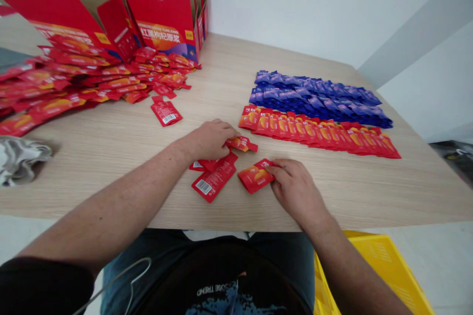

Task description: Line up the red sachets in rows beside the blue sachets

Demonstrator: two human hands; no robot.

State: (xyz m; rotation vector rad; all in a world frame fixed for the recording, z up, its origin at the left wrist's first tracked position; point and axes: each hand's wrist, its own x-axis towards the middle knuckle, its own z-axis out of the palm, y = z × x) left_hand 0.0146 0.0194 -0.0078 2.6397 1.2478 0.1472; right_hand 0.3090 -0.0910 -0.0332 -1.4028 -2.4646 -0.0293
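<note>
Left hand (210, 140) is curled knuckles-up at the end of a red sachet (242, 143), whose tip is seen poking out past the fingers; whether that sachet is gripped or only pressed cannot be told. Right hand (295, 189) is drawn narrow, with a second red sachet (254, 176) apparently pinched at its edge by the fingers and held flat against the wood-grain surface (111, 177). Between the hands, a small overlapping pair of sachets (213, 180) is lying with a barcode side uppermost, just beside both hands.

Beyond the hands, a neat overlapping row of red sachets (318, 133) has been laid out, and it is set directly along the near edge of a tight block of blue-purple sachets (314, 98). Well to the left, the bulk of the red sachets is left as a loose heap (92, 76), with one stray sachet (166, 113) lying apart from it. Opened red cartons (162, 5) are stood behind the heap. A crumpled cloth (20, 160) is placed at the left edge, and a yellow plastic crate (384, 266) is seen on the floor below the right side.
</note>
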